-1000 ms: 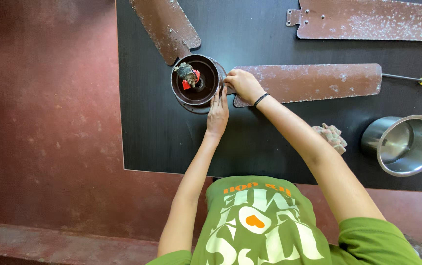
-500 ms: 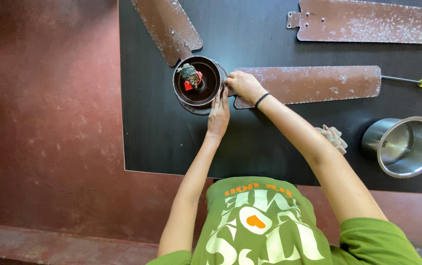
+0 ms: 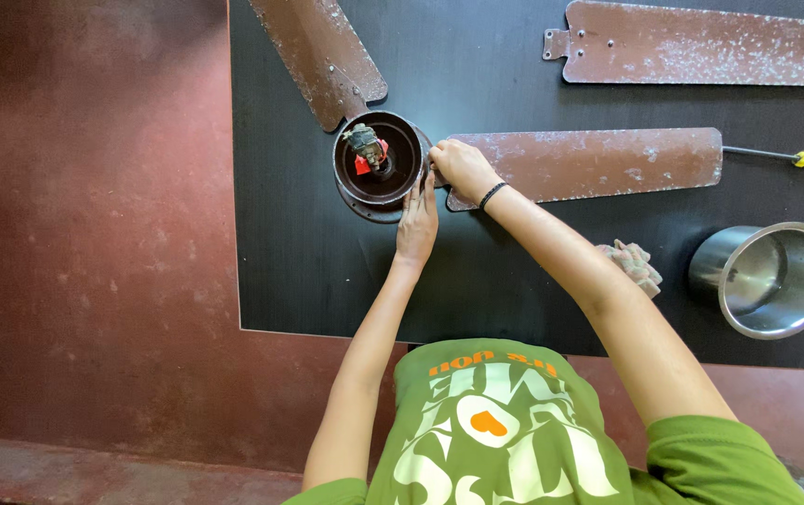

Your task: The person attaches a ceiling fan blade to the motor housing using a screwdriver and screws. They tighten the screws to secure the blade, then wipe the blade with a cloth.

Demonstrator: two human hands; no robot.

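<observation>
Frame centre: left hand (image 3: pixel 418 223) fingers together, flat against round dark-brown metal fan motor hub (image 3: pixel 379 164), steadying it; right hand (image 3: pixel 461 166) fingers curled on root of rusty brown fan blade (image 3: pixel 589 165).

The scene is seen from one head camera, looking straight down from above onto the dark board (image 3: pixel 308 271), fairly near.

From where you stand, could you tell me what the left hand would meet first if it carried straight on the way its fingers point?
The left hand points up the board, fingertips already at the rim of the round fan motor housing. Going straight on, it would meet that housing first, though depth is hard to judge from above.
</observation>
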